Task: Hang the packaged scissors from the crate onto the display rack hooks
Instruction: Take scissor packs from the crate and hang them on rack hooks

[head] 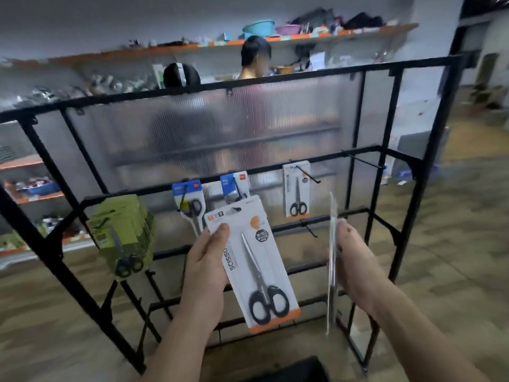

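While hands (pixel 205 266) (pixel 358 263) grip packs (pixel 256 260) (pixel 332 244), crate (pixel 292 372) lies below.

Display rack (pixel 275 79): black metal tube, matt painted finish. Hooks (pixel 308 175): thin black metal wire. Back panel (pixel 220 128): translucent ribbed plastic, slight sheen. White package (pixel 242 274): smooth card with orange trim under clear, shiny plastic. Its scissors (pixel 258 271): bright polished metal blades, black plastic handles. Edge-on package (pixel 333 213): thin card and clear plastic, glinting. Green packs (pixel 124 230): matt card. Floor (pixel 454 271): wood-grain look, low sheen.
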### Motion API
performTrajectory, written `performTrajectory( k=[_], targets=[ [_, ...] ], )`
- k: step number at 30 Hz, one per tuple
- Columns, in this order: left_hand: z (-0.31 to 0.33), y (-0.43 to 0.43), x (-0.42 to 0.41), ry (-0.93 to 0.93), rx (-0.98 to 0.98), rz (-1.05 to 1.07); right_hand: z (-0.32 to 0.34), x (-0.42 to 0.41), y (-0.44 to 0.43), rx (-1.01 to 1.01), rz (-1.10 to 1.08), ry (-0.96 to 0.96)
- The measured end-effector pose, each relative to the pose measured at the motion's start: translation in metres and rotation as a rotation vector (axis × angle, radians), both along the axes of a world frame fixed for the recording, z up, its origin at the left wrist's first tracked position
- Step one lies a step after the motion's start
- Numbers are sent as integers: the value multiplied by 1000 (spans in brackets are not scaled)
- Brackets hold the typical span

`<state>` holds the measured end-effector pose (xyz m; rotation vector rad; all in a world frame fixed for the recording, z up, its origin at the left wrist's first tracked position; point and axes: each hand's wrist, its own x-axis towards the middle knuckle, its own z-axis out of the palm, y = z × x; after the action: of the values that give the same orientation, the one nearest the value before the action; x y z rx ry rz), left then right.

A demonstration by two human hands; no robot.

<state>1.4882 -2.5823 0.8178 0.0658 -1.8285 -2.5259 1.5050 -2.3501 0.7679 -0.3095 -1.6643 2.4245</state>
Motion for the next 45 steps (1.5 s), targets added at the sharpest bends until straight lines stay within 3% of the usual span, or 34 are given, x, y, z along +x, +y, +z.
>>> performTrajectory(
  k=[6,11,20,29,37,45],
  targets=[
    [-4,12,4,51,-137,-117,2,6,3,222,-177,60],
    [-4,41,-16,110,-226,-135,-1,-18,38,339,-189,44],
    [-8,131,-65,99,-292,-57,-7,-101,114,297,-36,75],
    [-32,178,-83,-17,-244,160,-35,-167,135,240,73,-5],
    [-40,190,-94,-45,-254,177,-39,-218,134,258,64,-88],
    [-47,197,-116,-62,-219,141,-34,-296,137,426,-29,-131]
  ],
)
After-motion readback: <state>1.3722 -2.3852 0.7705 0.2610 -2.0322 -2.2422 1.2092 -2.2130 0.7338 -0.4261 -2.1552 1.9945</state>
